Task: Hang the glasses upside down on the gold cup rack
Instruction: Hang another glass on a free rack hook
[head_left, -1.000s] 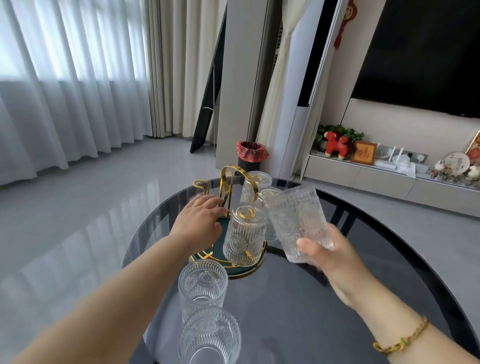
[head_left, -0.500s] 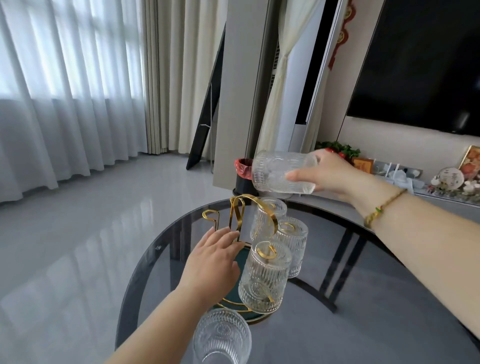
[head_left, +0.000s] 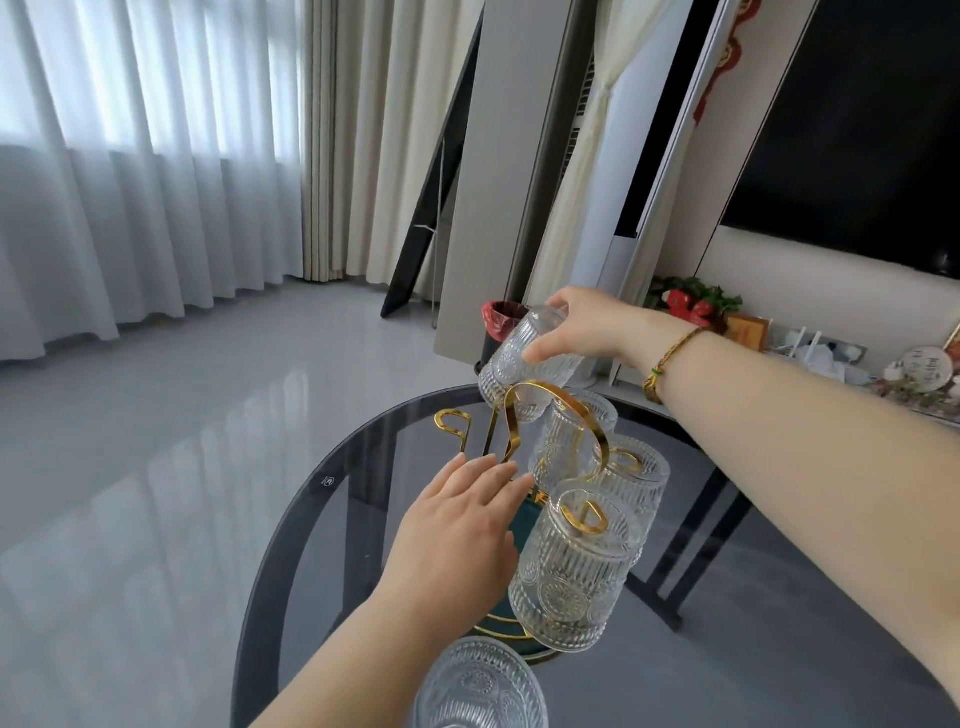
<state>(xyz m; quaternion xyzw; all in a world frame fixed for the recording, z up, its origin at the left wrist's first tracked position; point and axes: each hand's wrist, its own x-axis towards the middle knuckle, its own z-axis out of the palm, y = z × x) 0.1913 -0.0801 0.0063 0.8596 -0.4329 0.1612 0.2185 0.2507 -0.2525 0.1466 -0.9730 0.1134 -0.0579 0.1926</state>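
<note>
Spanning the glass table (head_left: 322, 519), the gold cup rack (head_left: 524, 415) carries three inverted glasses (head_left: 571, 566). Your left hand (head_left: 457, 540), fingers spread and empty, steadies its base; your right hand (head_left: 587, 327) grips a tilted glass (head_left: 519, 374) above the far hook. Next, lower its mouth over that hook.

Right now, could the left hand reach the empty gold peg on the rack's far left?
Probably yes. The left hand rests by the rack, and the empty gold peg stands just beyond its fingertips with nothing between them.

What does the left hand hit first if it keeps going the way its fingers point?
Likely the gold cup rack: the left hand points up and forward at its looped centre handle, fingertips just short of it. Depth is unclear from this single view.
</note>
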